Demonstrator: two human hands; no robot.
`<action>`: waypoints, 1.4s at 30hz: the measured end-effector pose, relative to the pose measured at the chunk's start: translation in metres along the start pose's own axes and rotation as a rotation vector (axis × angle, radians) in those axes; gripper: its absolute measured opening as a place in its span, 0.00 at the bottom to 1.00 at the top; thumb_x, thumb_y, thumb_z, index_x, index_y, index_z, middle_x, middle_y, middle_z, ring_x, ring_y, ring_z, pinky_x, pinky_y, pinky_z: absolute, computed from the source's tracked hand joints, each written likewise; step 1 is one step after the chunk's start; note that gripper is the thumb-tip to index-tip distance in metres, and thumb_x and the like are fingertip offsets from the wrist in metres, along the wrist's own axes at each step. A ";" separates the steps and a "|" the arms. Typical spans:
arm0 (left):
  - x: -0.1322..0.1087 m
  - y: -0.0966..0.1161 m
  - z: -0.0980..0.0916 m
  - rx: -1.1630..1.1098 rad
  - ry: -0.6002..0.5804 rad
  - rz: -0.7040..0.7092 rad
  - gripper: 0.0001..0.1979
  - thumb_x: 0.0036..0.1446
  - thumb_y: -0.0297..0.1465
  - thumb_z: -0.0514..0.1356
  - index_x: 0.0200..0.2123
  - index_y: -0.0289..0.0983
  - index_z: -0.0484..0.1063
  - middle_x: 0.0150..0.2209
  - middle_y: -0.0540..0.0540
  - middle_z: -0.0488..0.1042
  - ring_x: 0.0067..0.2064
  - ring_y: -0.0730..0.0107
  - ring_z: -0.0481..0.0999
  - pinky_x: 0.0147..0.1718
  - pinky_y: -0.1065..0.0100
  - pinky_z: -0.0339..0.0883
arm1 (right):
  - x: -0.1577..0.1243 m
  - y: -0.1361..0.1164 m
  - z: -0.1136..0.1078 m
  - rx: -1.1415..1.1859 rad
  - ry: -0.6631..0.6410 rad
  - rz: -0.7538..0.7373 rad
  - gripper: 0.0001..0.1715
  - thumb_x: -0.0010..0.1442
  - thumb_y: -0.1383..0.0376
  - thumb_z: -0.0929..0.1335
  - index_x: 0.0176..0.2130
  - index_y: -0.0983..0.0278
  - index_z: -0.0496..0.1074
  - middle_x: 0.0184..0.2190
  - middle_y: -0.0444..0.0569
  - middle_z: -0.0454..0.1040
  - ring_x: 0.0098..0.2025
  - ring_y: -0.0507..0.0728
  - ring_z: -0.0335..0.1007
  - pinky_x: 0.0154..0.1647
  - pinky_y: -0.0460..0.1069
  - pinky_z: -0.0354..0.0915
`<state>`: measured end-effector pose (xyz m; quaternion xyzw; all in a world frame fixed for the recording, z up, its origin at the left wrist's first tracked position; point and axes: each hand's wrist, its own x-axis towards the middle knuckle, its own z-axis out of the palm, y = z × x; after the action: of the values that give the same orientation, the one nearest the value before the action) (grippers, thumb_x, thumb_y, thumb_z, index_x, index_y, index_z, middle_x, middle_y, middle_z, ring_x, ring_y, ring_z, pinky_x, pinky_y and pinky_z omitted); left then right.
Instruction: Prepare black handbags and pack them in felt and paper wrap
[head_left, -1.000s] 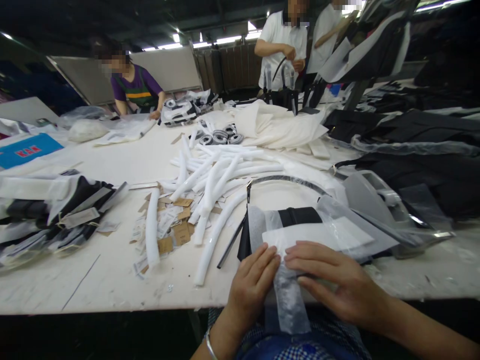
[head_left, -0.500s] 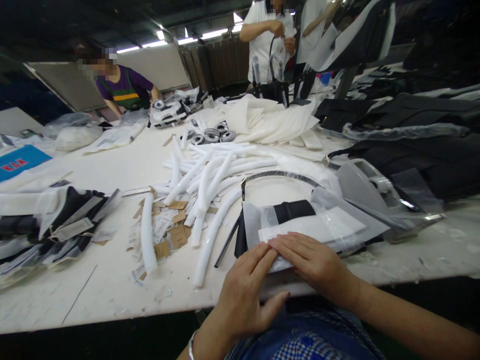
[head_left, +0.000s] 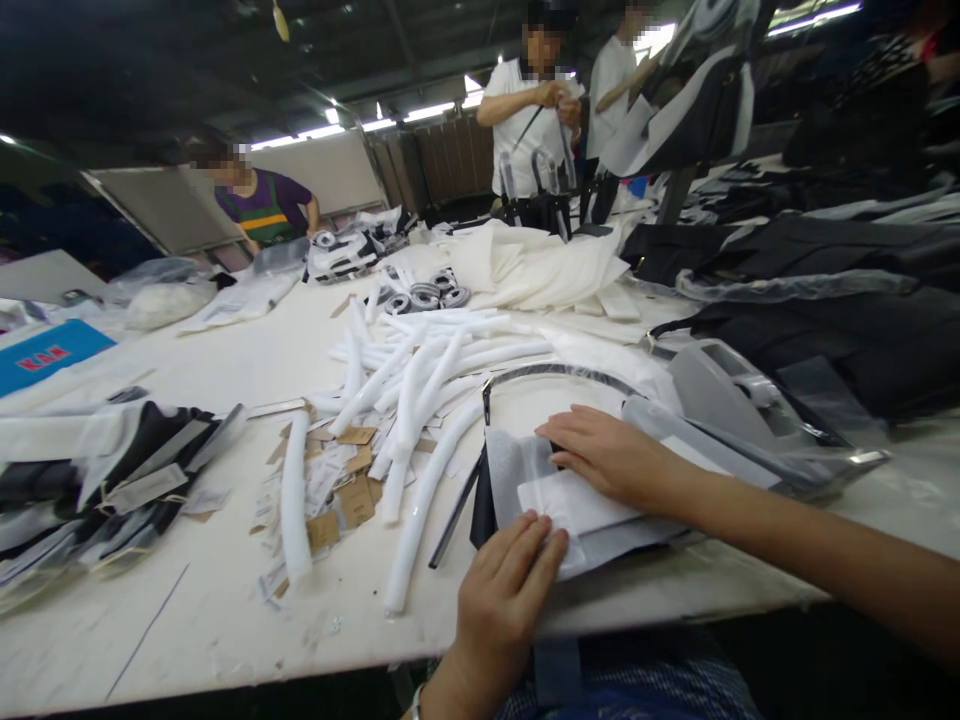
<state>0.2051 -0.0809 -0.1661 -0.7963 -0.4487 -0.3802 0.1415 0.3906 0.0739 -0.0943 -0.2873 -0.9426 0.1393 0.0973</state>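
Note:
A black bag wrapped in whitish sheets [head_left: 506,475] lies at the front edge of the table, its strap [head_left: 559,370] arching behind it in clear film. My left hand [head_left: 510,580] rests with fingers extended on the near left corner of the white sheet [head_left: 592,505]. Farther back, my right hand [head_left: 607,455] lies flat over the upper part of the wrapping, partly covering the black piece beneath. Neither hand is closed around anything.
White foam tubes [head_left: 409,400] and brown and white tags [head_left: 352,500] lie left of the bag. More wrapped bags [head_left: 135,460] sit at far left, black material [head_left: 847,340] at right. A person in white [head_left: 517,130] and another in purple [head_left: 270,205] stand beyond.
My right hand has moved away from me over the wrapping, apart from my left hand. The left hand has shifted slightly nearer to me. The camera view has tilted up a little.

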 end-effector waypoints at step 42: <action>-0.001 -0.003 0.009 0.016 0.036 -0.042 0.17 0.71 0.24 0.50 0.55 0.35 0.74 0.52 0.42 0.80 0.56 0.63 0.78 0.50 0.63 0.77 | -0.043 -0.036 0.003 0.133 0.269 -0.389 0.17 0.70 0.68 0.64 0.56 0.61 0.73 0.43 0.51 0.81 0.45 0.56 0.77 0.48 0.49 0.73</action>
<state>0.2066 -0.0751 -0.1730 -0.7787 -0.4656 -0.3938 0.1479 0.4059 0.0199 -0.0905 -0.1094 -0.9475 0.1402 0.2659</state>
